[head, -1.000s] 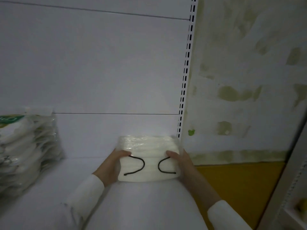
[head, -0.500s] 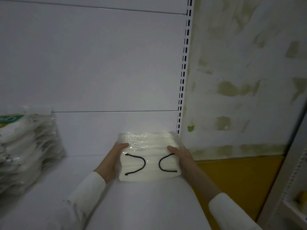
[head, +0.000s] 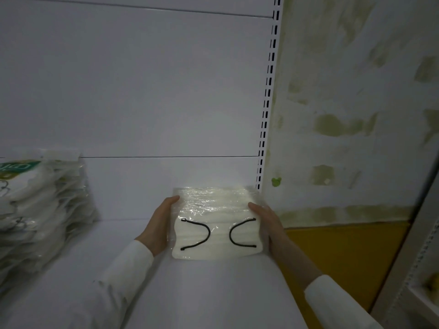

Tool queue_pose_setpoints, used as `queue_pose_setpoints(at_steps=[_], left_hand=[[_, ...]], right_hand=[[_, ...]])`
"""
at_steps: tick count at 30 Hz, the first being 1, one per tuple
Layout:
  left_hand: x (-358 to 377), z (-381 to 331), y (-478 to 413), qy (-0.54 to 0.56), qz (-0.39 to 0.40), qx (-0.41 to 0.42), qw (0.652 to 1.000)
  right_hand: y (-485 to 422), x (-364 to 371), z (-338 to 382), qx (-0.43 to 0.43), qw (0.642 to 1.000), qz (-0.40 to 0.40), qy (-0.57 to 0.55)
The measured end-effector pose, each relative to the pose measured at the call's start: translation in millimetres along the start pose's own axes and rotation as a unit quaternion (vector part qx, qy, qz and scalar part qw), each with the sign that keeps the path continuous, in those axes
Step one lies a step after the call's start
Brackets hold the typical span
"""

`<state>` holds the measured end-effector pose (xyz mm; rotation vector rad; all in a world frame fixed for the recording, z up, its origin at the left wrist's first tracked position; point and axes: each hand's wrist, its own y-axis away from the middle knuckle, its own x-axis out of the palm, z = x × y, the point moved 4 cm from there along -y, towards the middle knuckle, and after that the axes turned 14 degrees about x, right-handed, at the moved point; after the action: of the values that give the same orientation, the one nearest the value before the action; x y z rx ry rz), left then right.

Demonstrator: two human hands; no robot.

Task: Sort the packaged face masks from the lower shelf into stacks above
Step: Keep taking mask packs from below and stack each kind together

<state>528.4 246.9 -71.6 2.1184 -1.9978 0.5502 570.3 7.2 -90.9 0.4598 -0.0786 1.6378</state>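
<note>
A clear plastic pack of white face masks point(head: 217, 224) with black ear loops lies flat on the white shelf point(head: 213, 293), near its right end by the back panel. My left hand point(head: 160, 224) holds the pack's left edge, thumb on top. My right hand point(head: 267, 222) holds the right edge the same way. Whether more packs lie beneath this one is hard to tell; the pack looks thick. A tall, leaning stack of packaged masks point(head: 35, 210) with a green label stands at the far left of the same shelf.
The slotted shelf upright point(head: 267, 103) runs up just right of the pack. Beyond it are a stained white wall point(head: 356, 115) and yellow floor point(head: 344, 257). Another white shelving unit point(head: 422, 269) edges in at the lower right.
Both hands and the pack stay in nearly the same place on the shelf; the hands have shifted slightly along its sides. The view has tilted a little.
</note>
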Motion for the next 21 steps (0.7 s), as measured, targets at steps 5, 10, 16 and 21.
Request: queue_pose_setpoints(at_steps=[5, 10, 16, 21], left_hand=[[4, 0, 6, 0.005, -0.015, -0.015, 1.0], [10, -3, 9, 0.001, -0.005, -0.025, 1.0], [9, -13, 12, -0.006, -0.031, -0.016, 0.999], [16, -14, 23, 0.018, -0.025, -0.027, 0.999]], right_hand=[[1, 8, -2, 0.015, 1.0, -0.001, -0.001], [-5, 3, -11, 0.034, 0.999, 0.005, 0.005], [11, 9, 1, 0.017, 0.999, 0.032, -0.022], [10, 12, 1, 0.018, 0.999, 0.02, -0.026]])
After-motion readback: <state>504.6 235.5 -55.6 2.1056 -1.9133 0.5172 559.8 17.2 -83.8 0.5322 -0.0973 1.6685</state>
